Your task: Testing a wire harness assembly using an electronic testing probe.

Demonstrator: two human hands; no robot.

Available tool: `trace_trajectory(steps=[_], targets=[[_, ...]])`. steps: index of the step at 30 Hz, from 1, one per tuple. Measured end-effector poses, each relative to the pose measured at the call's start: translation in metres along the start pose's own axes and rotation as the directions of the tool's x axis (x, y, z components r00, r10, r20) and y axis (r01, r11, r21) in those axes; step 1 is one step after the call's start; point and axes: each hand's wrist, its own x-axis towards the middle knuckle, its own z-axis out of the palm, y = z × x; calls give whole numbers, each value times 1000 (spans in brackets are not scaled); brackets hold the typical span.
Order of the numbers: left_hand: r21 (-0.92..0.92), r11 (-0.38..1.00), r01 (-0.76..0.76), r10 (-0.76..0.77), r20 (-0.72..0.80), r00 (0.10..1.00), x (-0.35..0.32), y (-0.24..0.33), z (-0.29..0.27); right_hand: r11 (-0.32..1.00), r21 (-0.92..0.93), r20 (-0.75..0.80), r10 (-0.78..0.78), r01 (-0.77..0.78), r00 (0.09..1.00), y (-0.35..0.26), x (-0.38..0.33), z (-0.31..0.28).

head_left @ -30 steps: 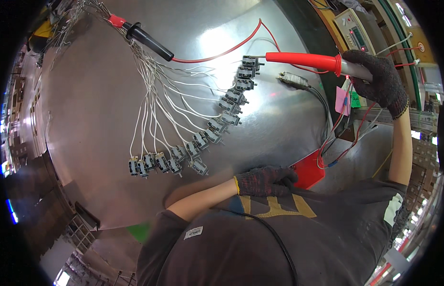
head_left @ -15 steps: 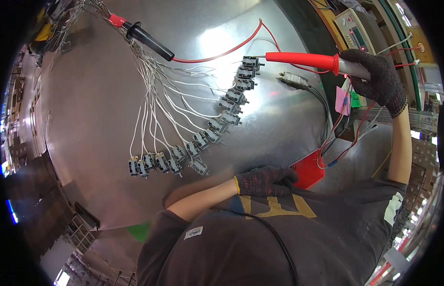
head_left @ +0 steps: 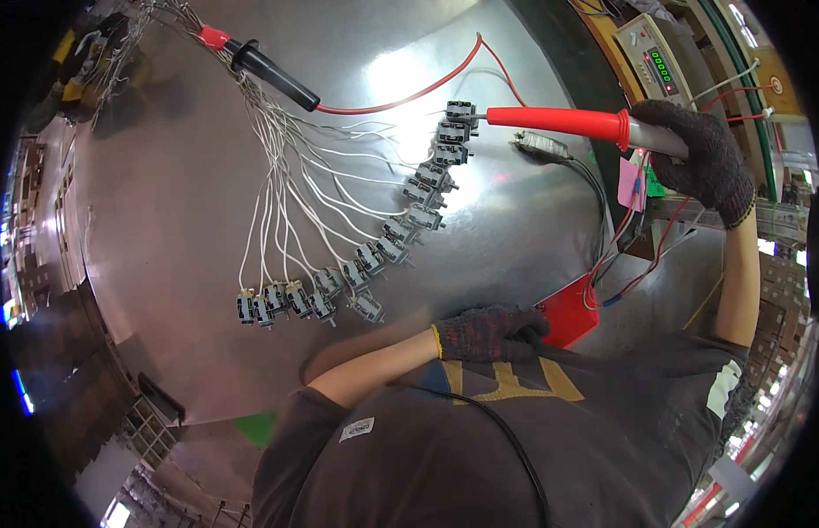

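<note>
The right hand (head_left: 704, 158), in a dark glove, is closed around the grey end of the red probe (head_left: 559, 121). To the left of this hand, the thin metal tip of the probe reaches the top block (head_left: 460, 109) of a curved row; whether it truly touches, I cannot tell. Compared with half a second ago, the hand and the probe sit slightly lower. Just above the hand, the display of the instrument (head_left: 653, 63) was dark and now shows green digits. I judge that the instrument now gives a reading, so this probing moment has changed its stage. Below and to the left of the right hand, the gloved left hand (head_left: 491, 334) rests against the shirt with fingers folded; I cannot tell if it holds something. Farther left, white wires (head_left: 275, 145) and the black handle (head_left: 282, 79) lie on the table (head_left: 163, 194), unmoved.
</note>
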Motion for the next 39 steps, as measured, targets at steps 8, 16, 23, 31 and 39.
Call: trace_trajectory(steps=[8, 16, 23, 31, 39], targets=[[-30, 999, 15, -15, 9, 1000, 1, -1, 0, 996, -60, 54, 64, -61, 996, -5, -3, 1], [-28, 1000, -11, 11, -6, 1000, 0, -1, 1, 996, -58, 56, 75, -71, 996, -6, -6, 3], [-9, 1000, 28, -28, -9, 1000, -2, 6, -1, 996, -54, 51, 79, -77, 996, -7, -8, 6], [-25, 1000, -3, 3, -13, 1000, -1, 2, 0, 999, -16, 24, 45, -45, 999, -14, -14, 2], [-42, 999, -21, 21, 7, 1000, 0, 0, 0, 998, 0, 36, 62, -62, 997, -21, -20, 8]])
